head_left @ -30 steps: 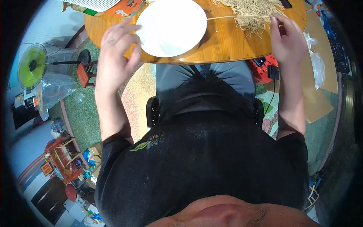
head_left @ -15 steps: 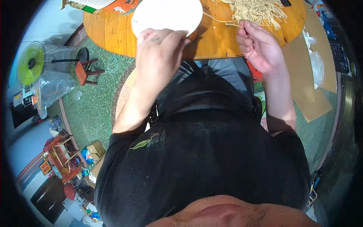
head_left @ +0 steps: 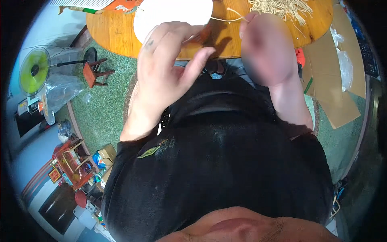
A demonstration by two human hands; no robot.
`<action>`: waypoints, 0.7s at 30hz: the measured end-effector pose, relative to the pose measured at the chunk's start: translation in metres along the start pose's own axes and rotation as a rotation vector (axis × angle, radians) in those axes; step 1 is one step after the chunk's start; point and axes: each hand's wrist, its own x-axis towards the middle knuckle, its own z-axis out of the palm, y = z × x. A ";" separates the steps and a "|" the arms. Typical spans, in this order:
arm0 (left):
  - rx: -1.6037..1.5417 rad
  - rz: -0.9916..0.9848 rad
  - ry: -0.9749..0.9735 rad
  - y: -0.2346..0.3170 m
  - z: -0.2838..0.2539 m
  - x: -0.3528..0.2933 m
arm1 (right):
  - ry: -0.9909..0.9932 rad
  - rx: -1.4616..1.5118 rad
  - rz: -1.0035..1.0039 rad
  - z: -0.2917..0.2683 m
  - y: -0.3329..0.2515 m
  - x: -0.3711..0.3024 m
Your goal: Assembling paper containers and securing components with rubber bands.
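The right grip has the cord pinched at its fingertips, over the near part of the tabletop; its palm is blurred, so how the other fingers lie cannot be told. From that pinch the cord runs left to the right edge of the disc, while a short loose end sticks out beyond the fingertips, up and to the left. The left grip is empty, palm side to the right, its thumb spread well away from its fingers. Those fingers arch across the near edge of the disc, which lies white and flat-faced just beyond them; whether they touch it cannot be told. At the disc's far-left edge, beyond the left grip, is a small knot. The pile of tan strands lies beyond the right grip and a little to its right, with one strand trailing nearer. Well to the left of the left grip stand a stool and a green fan; well to the right of the right grip lies cardboard with a clear bag on it.
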 end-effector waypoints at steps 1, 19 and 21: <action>-0.060 -0.060 -0.012 0.002 0.003 0.003 | 0.006 -0.095 -0.004 0.004 0.000 -0.003; -0.034 0.052 -0.146 0.003 0.007 0.019 | -0.111 -1.039 -0.557 0.016 0.013 -0.018; -0.032 0.053 -0.160 0.004 0.007 0.020 | -0.115 -1.085 -0.675 0.017 0.024 -0.011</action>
